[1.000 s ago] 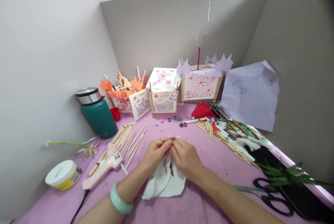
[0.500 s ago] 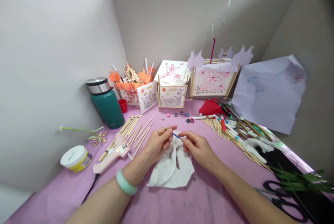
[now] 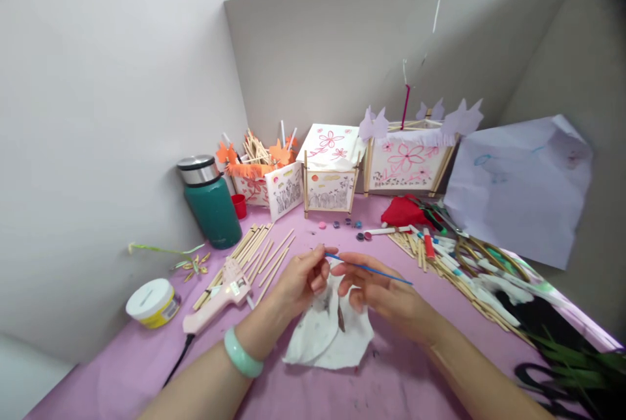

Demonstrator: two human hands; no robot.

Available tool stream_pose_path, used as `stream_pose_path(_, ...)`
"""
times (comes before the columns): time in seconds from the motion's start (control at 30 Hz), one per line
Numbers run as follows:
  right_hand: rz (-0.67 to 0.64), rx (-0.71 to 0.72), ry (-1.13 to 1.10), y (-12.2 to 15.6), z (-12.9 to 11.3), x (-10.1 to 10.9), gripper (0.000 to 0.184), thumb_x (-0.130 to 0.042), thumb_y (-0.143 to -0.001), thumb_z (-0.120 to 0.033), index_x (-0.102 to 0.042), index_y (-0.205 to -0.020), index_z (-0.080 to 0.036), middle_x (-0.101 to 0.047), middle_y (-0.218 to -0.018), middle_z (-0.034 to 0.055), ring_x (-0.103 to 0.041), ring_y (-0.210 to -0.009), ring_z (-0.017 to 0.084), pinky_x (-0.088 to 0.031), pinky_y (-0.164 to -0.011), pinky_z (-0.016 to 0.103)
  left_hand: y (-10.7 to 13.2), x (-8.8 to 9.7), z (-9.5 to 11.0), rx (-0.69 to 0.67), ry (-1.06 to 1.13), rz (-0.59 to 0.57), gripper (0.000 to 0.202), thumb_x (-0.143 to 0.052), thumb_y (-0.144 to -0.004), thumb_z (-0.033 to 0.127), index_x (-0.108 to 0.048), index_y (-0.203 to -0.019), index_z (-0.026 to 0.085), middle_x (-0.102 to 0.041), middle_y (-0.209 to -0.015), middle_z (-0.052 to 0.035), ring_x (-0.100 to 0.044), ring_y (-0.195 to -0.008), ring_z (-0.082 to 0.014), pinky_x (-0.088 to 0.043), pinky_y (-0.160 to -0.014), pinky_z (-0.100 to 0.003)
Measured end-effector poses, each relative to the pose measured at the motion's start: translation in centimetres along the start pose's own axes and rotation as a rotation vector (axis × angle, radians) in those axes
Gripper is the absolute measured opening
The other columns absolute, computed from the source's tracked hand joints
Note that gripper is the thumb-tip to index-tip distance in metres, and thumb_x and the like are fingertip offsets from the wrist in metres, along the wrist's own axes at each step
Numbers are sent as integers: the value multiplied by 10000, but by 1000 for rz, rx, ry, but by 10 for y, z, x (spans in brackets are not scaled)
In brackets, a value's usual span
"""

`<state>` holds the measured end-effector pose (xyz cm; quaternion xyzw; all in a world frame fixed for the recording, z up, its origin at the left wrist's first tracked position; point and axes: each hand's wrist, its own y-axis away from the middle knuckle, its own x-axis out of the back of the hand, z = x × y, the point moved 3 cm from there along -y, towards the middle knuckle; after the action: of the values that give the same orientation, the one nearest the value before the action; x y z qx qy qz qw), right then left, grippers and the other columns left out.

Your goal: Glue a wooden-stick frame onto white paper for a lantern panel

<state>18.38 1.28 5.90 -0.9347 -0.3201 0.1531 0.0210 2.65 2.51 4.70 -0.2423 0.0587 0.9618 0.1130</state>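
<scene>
My left hand [image 3: 307, 276] pinches a thin blue paintbrush [image 3: 379, 270] near one end, its fingertips closed round it. Its handle slants to the right, passing across my right hand [image 3: 379, 296]. The fingers of that hand are loosely curved and apart, close to the brush without a clear grip. Under both hands a crumpled white cloth or tissue [image 3: 325, 348] lies on the table, with dark stains and a brown streak. The brush's bristle end is hidden by the left hand. Small paint pots [image 3: 364, 236] sit just beyond the hands.
Left are wooden sticks [image 3: 267, 263], a pink glue gun [image 3: 215, 306], a white-lidded tub [image 3: 154, 302] and a green bottle [image 3: 212, 208]. Decorated paper lanterns [image 3: 330, 190] stand behind. At right lie markers [image 3: 429, 244], a red cloth [image 3: 403, 211] and black-handled scissors [image 3: 533, 377].
The right hand has shifted left along the brush and loosened, so more of the blue handle shows. The left hand keeps its pinch. The camera view has tilted up slightly.
</scene>
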Motion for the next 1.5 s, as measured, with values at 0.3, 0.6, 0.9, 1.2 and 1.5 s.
stream_pose_path(0.3,604,254,164,-6,10,36,314,-563,-850,-494,-637,-915,-197,-649,-799,45,-532,-613,129,-384,-526,253,2,0,-4,-333,-1054,96,566,-758,-667,441,-635,-1146,167,-591,-950,-67,-530,-802,-176,-416,-729,-303)
stream_pose_path(0.6,570,257,535,-3,26,33,329,-449,-928,-465,-624,-970,-190,-633,-820,32,-535,-632,135,-433,-635,269,-14,11,36,-426,-1201,146,467,-615,-800,476,-607,-1178,201,-594,-1130,-114,-553,-1005,-245,-421,-879,-361)
stream_pose_path(0.9,555,345,636,-1,28,29,294,-426,-948,-396,-635,-951,-190,-635,-829,33,-540,-619,126,-433,-607,249,-105,96,136,-383,-1172,1052,330,-576,-812,253,-614,-1096,88,-671,-1040,-180,-611,-975,-282,-453,-824,-354)
stream_pose_path(1.2,547,378,642,-1,27,33,269,-429,-952,-363,-635,-945,-191,-633,-811,20,-537,-590,108,-438,-595,239,-102,107,138,-451,-1178,1112,304,-511,-845,291,-690,-1037,138,-722,-955,-119,-651,-858,-237,-456,-710,-279)
stream_pose_path(1.5,566,427,693,3,29,28,237,-444,-938,-341,-629,-964,-195,-638,-818,20,-560,-626,120,-455,-616,249,9,70,150,-780,-1171,1078,332,-537,-817,360,-698,-1036,169,-732,-901,-73,-657,-841,-232,-480,-774,-302)
